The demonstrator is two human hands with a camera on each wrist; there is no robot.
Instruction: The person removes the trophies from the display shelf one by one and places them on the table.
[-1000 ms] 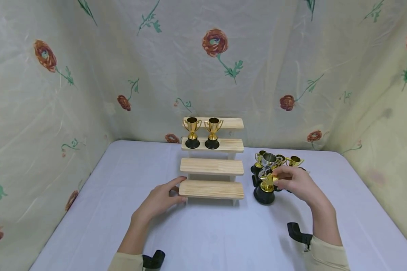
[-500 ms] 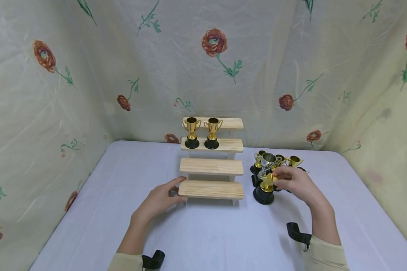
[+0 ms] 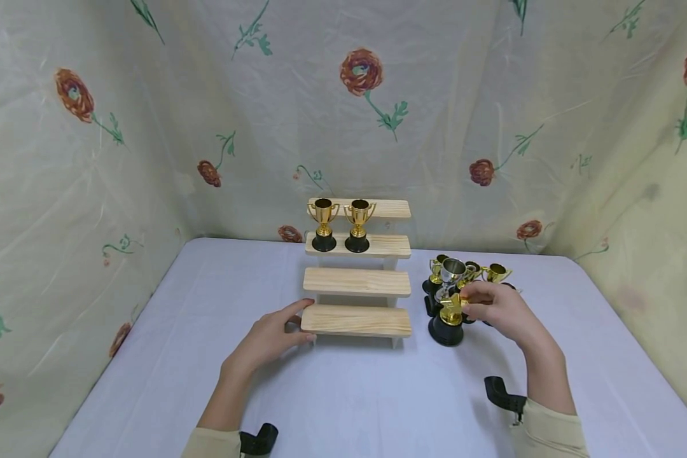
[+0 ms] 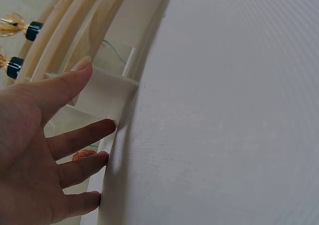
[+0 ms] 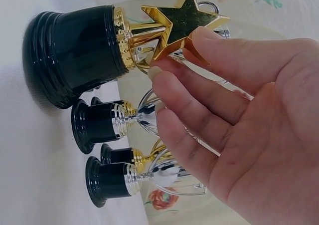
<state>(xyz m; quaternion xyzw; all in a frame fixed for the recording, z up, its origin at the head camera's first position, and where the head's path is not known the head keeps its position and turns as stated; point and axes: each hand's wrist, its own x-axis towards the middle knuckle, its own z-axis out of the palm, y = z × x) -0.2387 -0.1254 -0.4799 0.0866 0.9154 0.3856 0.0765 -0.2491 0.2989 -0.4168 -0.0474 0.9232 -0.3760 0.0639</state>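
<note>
My right hand (image 3: 500,310) pinches the gold star of a star trophy (image 3: 446,324) between thumb and fingers. In the right wrist view the trophy's thick black base (image 5: 75,53) stands on the white cloth. My left hand (image 3: 271,337) is at the left end of the tiered wooden shelf stand (image 3: 357,320). Its thumb touches the end of the lowest board, and the other fingers are spread, fairly straight, beside the white side support (image 4: 107,85). Two gold cup trophies (image 3: 323,219) with black bases stand on the left and middle of the second board from the top.
Behind and beside my right hand, a silver cup trophy (image 3: 452,270) and several gold cup trophies (image 3: 496,273) stand close together. They rest on the white tablecloth (image 3: 343,407). Flower-printed curtains (image 3: 263,114) hang around the table's back and sides.
</note>
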